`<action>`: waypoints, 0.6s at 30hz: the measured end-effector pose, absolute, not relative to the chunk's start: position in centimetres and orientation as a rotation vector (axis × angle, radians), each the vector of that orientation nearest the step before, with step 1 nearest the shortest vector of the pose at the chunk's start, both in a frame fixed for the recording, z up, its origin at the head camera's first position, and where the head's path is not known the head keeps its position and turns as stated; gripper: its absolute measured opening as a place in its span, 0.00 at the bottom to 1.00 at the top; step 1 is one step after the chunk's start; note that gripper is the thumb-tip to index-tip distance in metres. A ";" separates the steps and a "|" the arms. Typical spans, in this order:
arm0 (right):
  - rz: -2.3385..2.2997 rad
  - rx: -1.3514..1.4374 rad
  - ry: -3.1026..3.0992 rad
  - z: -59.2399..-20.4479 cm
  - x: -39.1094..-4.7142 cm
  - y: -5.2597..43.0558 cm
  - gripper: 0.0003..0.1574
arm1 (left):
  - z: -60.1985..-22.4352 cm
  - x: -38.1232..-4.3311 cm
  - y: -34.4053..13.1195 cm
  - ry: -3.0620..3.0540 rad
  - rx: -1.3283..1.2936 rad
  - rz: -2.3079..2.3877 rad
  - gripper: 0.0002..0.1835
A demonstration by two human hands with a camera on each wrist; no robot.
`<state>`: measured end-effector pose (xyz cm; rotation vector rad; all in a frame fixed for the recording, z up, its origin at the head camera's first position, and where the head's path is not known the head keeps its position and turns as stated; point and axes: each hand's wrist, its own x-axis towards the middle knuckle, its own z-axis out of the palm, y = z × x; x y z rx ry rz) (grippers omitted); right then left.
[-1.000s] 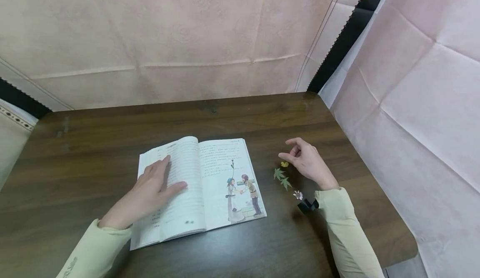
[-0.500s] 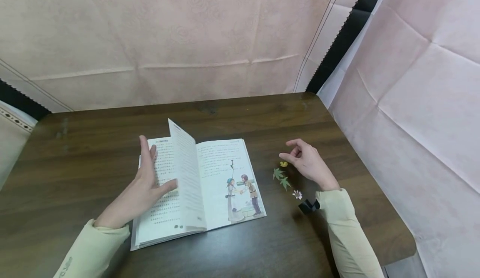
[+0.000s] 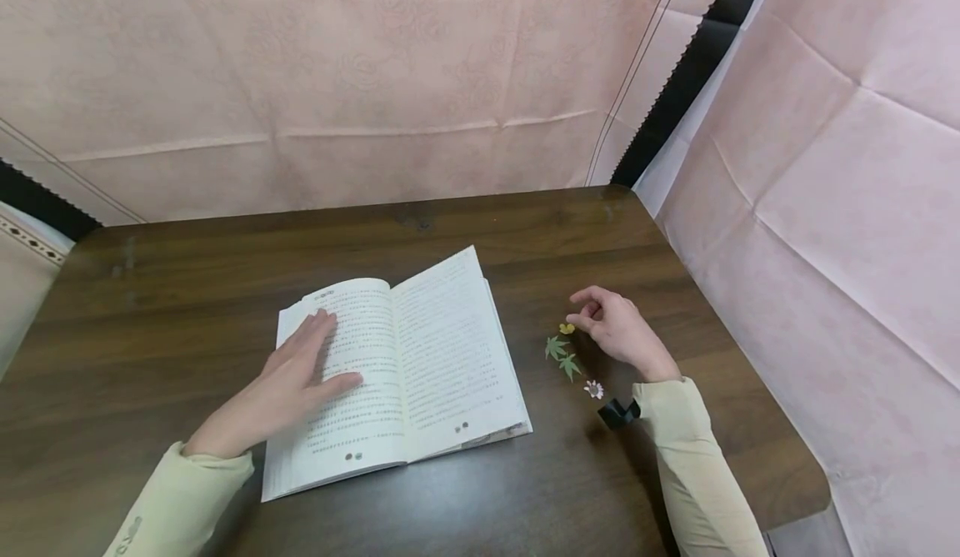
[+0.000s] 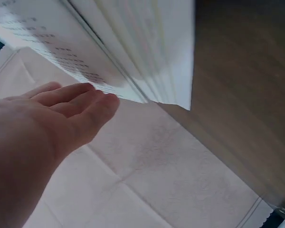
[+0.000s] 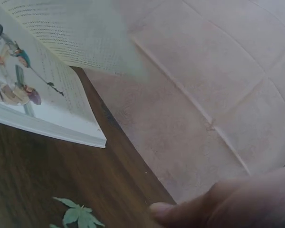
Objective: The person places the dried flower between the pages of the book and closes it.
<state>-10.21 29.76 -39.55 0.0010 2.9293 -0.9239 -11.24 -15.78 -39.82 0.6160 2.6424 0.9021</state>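
Note:
An open book [image 3: 367, 415] lies on the dark wooden table. My left hand [image 3: 279, 390] is over its left page, fingers straight and thumb spread toward the fold. In the left wrist view, the left fingertips [image 4: 107, 102] sit right by the printed page. A loose page [image 5: 80, 38], raised and blurred in the right wrist view, leans over the illustrated right page. My right hand [image 3: 618, 336] rests to the right, fingers loosely bent, thumb close beside a small yellow flower [image 3: 566, 328]. Nearer me are two green leaves [image 3: 556, 347] and a white-and-pink flower [image 3: 594, 389].
A black strap-like piece [image 3: 618, 413] is at the right wrist. Pale pink cloth [image 3: 337, 82] hangs behind the table [image 3: 187, 282] and along its right side. The table's rounded right corner [image 3: 813, 490] is in view.
The page that stood upright half a second ago has swung right over the illustrated page. My left hand has moved from the page's outer edge back across it. The right hand barely shifts.

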 end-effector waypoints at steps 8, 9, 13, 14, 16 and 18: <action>-0.754 -0.154 2.873 -40.4 -10.1 29.0 0.20 | -40.7 -11.6 -16.5 2.624 0.550 0.808 0.59; -0.741 -0.170 2.869 -40.5 -10.2 28.9 0.20 | -40.8 -11.7 -16.6 2.622 0.541 0.801 0.59; -0.702 -0.215 2.845 -40.8 -10.4 28.4 0.19 | -41.1 -11.7 -16.8 2.617 0.520 0.786 0.59; -0.692 -0.220 2.840 -40.9 -10.5 28.3 0.18 | -41.1 -11.7 -16.8 2.616 0.517 0.783 0.59; -0.681 -0.227 2.835 -40.9 -10.5 28.2 0.17 | -41.1 -11.6 -16.8 2.615 0.514 0.780 0.58; -0.671 -0.239 2.839 -40.9 -10.6 28.1 0.16 | -41.1 -11.6 -16.9 2.611 0.519 0.782 0.58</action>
